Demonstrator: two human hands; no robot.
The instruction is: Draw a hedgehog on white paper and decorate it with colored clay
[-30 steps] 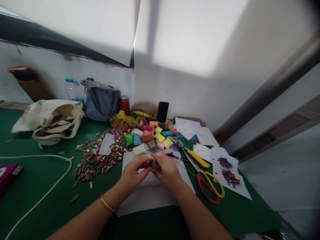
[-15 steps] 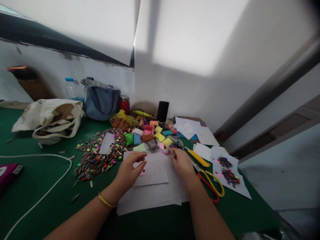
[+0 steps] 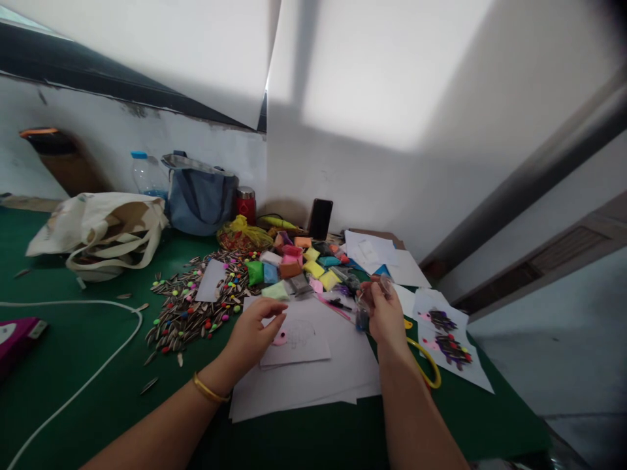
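My left hand (image 3: 252, 334) rests on a small white sheet (image 3: 300, 339) with a pencil sketch and a pink clay dot (image 3: 280, 338); its fingers are loosely curled with nothing in them. My right hand (image 3: 385, 312) is raised to the right over the table, fingers closed on a small clear plastic packet (image 3: 363, 312) with something dark inside. Larger white papers (image 3: 313, 385) lie under the small sheet. Several coloured clay packets (image 3: 294, 267) sit just beyond both hands.
A heap of sunflower seeds with coloured beads (image 3: 191, 307) lies to the left. Yellow-handled scissors (image 3: 426, 365) and paper hedgehog pictures (image 3: 448, 339) lie right. Bags (image 3: 105, 228), a bottle (image 3: 142, 173), a red flask (image 3: 245, 203) and a phone (image 3: 321, 219) stand by the wall. A white cable (image 3: 83, 378) crosses the green table.
My hands were together at the centre working a small item. They parted: the right hand reached to the clay packets, then lifted rightward with a clear packet. The left hand settled on the sketch sheet.
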